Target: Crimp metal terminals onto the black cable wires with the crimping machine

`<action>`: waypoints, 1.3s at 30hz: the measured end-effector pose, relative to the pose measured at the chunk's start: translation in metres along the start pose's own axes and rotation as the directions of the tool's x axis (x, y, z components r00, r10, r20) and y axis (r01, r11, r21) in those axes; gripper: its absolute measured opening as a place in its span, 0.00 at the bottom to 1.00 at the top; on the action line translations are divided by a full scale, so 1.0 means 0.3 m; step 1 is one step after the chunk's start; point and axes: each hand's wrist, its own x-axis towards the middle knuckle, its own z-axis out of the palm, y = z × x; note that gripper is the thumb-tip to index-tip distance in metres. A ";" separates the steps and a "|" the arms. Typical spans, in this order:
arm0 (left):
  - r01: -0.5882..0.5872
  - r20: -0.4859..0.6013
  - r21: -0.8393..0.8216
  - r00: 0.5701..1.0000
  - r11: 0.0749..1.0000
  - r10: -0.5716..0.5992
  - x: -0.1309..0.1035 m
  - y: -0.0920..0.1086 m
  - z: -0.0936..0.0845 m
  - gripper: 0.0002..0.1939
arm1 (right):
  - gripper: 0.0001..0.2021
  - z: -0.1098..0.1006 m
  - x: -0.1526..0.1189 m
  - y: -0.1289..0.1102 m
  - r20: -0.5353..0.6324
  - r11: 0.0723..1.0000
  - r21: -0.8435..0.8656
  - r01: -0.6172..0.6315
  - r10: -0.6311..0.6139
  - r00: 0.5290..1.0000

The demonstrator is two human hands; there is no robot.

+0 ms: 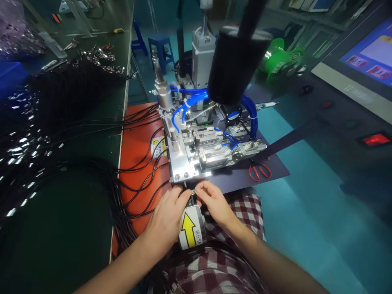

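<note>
My left hand (170, 210) and my right hand (212, 201) meet at the front edge of a metal bench machine (211, 157). The thumb and forefinger of each come together around a small shiny piece, too small to name. My left fingers are bent over the machine's front slot, their tips partly hidden. Just below my hands is a white label (190, 228) with a yellow arrow, fixed on the feed end. Black cables (147, 179) run from the machine's left side across an orange-red mat (134, 134).
Red-handled scissors (259, 172) lie on the dark plate to the right. Bundles of black cables (118, 204) with metal ends cover the left bench. A control panel (364, 73) stands at right, a green spool (280, 59) behind. A dark cylinder (235, 65) hangs over the machine.
</note>
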 end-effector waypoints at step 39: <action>0.093 -0.033 -0.120 0.995 0.988 -0.097 -0.080 -0.106 -0.186 0.16 | 0.16 -0.098 -0.092 -0.015 -0.138 0.999 -0.033 0.003 -0.007 0.990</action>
